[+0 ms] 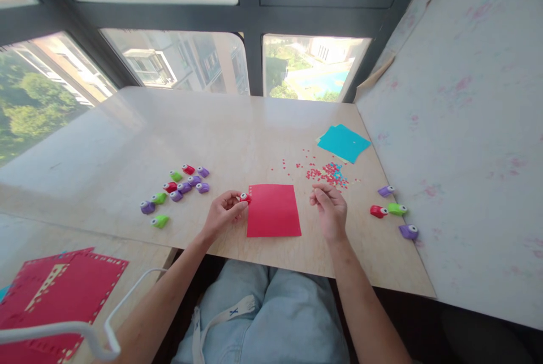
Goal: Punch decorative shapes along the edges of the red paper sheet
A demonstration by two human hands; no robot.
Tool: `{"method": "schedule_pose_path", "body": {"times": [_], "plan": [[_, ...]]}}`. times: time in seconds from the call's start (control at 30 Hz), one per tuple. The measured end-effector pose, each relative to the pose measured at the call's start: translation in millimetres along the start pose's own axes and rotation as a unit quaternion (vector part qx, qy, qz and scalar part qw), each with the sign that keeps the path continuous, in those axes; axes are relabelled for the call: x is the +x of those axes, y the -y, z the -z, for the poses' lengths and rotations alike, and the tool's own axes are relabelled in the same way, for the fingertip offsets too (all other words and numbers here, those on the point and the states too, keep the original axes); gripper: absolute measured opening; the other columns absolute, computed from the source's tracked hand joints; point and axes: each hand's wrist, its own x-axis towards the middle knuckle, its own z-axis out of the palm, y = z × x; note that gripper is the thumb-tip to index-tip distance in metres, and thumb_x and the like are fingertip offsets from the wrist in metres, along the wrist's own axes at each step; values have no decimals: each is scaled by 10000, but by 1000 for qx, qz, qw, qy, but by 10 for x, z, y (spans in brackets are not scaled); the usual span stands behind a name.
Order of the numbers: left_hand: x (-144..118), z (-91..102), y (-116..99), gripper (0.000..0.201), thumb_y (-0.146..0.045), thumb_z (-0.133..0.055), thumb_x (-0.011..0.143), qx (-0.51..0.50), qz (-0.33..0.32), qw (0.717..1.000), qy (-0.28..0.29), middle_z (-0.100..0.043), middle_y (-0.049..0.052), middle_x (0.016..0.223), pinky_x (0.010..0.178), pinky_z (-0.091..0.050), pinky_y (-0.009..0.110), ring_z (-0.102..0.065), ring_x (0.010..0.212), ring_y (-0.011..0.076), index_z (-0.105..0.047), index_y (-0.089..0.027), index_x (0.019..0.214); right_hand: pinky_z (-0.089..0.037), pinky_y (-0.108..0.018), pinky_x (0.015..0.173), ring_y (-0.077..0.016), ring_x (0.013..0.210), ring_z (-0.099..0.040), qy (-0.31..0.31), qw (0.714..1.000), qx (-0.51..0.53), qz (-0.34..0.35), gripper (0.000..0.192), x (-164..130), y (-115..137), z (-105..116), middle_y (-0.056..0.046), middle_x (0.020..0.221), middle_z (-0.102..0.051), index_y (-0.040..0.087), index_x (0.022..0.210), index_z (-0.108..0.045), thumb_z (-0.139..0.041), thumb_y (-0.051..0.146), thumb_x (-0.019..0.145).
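A red sheet of paper (pixel 275 212) lies on the wooden table in front of me, with a few small holes at its upper left edge. My left hand (pixel 224 210) is closed on a small red craft punch (pixel 245 198), which sits at the sheet's left edge near those holes. To the right of the sheet is my right hand (pixel 330 208), its fingers curled in a pinch. Whatever lies between those fingertips, if anything, is too small to make out. Just beyond it are scattered red and blue paper bits (pixel 326 174).
Several purple, green and red punches (pixel 184 187) stand at the left, and more punches (pixel 397 209) by the right wall. Blue sheets (pixel 344 143) lie at the back right. Punched red sheets (pixel 80 287) are stacked lower left, near a white curved rod (pixel 106 324).
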Motion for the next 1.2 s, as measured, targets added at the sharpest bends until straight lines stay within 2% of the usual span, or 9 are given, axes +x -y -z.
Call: {"method": "schedule_pose_path", "body": {"times": [0.13, 0.3, 0.43, 0.53, 0.7, 0.83, 1.0, 1.1, 1.2], "plan": [[6, 22, 11, 358, -433, -747, 745, -36, -4, 999, 3, -603, -13, 629, 465, -420, 170, -531, 499, 83, -643, -148, 934, -491, -294, 667, -152, 721, -607, 28, 987, -152, 48, 211, 190, -144, -149, -40, 828, -676, 192, 960, -681, -629, 359, 843], [20, 54, 27, 344, -384, -798, 698, -127, -5, 991, -33, -601, -19, 607, 456, -414, 163, -518, 486, 74, -660, -148, 908, -515, -385, 802, -226, 914, -636, 87, 931, -331, 124, 305, 340, -369, -237, -107, 1017, -685, 179, 1103, -637, -560, 336, 853], [20, 119, 42, 323, -338, -820, 681, -230, -2, 972, -51, -669, 6, 752, 505, -457, 173, -568, 557, 79, -673, -161, 907, -457, -466, 948, -271, 1019, -616, 137, 878, -419, 188, 329, 313, -432, -266, -131, 1061, -695, 159, 1132, -642, -515, 369, 913], [11, 170, 49, 335, -292, -844, 654, -267, 14, 963, -39, -697, 26, 868, 557, -495, 193, -600, 613, 90, -685, -162, 919, -434, -481, 976, -286, 1064, -604, 178, 850, -454, 199, 388, 265, -423, -293, -132, 1114, -696, 157, 1175, -637, -492, 440, 952], [17, 203, 61, 332, -301, -839, 672, -304, 16, 952, -23, -698, 34, 900, 616, -508, 208, -617, 687, 105, -691, -171, 939, -425, -466, 1004, -289, 1162, -573, 246, 834, -455, 191, 534, 265, -445, -377, -135, 1225, -658, 171, 1280, -585, -428, 574, 965], [37, 198, 87, 325, -345, -804, 723, -241, 3, 970, -13, -704, 51, 953, 601, -480, 191, -606, 701, 100, -693, -175, 976, -384, -513, 1051, -326, 1251, -513, 268, 821, -471, 181, 667, 357, -506, -489, -179, 1323, -588, 162, 1357, -526, -395, 662, 935], [20, 165, 90, 369, -411, -758, 768, -125, -32, 992, 8, -708, 87, 973, 602, -469, 197, -610, 745, 127, -690, -156, 1025, -399, -505, 1042, -300, 1178, -555, 283, 838, -434, 173, 602, 513, -536, -579, -160, 1219, -638, 174, 1325, -551, -464, 617, 926], [-4, 138, 70, 388, -425, -753, 771, -131, -26, 991, 7, -706, 98, 1003, 620, -479, 205, -621, 790, 145, -677, -152, 1035, -448, -475, 991, -273, 1083, -595, 287, 863, -389, 150, 547, 559, -522, -552, -140, 1120, -664, 181, 1258, -602, -589, 569, 872], [-22, 117, 55, 404, -426, -752, 770, -154, -16, 988, 3, -704, 104, 1011, 633, -483, 214, -619, 761, 139, -666, -143, 1045, -511, -409, 897, -228, 967, -635, 296, 903, -303, 71, 530, 561, -485, -491, -103, 1034, -671, 190, 1217, -624, -692, 512, 803]]}}
